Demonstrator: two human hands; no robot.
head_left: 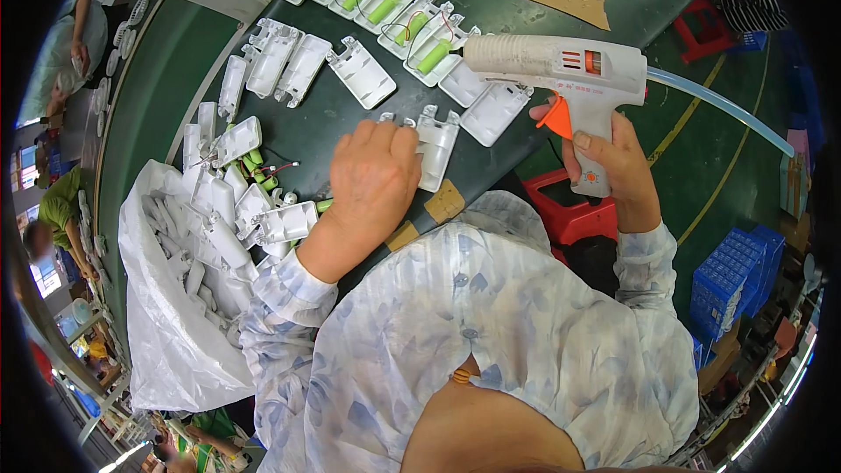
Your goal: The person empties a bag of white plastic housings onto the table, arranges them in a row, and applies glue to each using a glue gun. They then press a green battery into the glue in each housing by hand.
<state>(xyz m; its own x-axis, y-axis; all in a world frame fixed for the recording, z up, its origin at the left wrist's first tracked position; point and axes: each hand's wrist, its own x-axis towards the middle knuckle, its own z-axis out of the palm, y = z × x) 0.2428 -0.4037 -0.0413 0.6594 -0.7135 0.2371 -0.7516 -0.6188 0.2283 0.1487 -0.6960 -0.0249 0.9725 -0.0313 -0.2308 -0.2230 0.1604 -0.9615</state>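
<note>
gripping glue gun (583,70) in right hand (620,158), left hand (375,173) curled, hold unclear, dark table (302,133), yellow-lined green floor (701,166)

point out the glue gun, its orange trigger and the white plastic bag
Glue gun (585,81): head view, on its body
Orange trigger (558,116): head view, its middle
White plastic bag (166,342): head view, its outer side

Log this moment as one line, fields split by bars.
right hand: holding glue gun | left hand: at white casing, grip hidden | green cylinders: inside far-row casings | white bag: white parts inside
</note>
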